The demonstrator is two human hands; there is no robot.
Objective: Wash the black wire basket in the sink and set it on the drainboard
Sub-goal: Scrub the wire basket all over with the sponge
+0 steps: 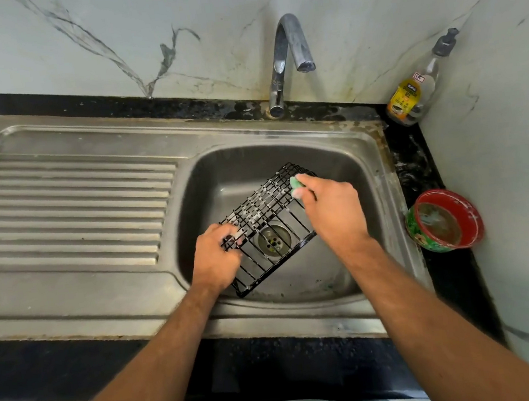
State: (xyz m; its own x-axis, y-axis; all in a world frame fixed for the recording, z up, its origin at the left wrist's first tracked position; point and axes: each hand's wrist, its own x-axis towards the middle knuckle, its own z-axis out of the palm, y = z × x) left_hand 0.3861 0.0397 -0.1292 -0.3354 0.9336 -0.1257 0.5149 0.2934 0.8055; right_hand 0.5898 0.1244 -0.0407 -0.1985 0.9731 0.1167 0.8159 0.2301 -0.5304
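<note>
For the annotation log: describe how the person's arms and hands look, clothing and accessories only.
Both forearms are bare up to the frame's lower edge; no sleeves, gloves, watch or bracelets show. The left hand and right hand show no rings on their visible parts, though some fingers are hidden. White soap suds cling to the left fingertips. A grey-green garment shows at the bottom edge.

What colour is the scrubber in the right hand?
Light green, with white suds; the scrubber shows in the head view, pinched in the right hand against the basket.
</note>
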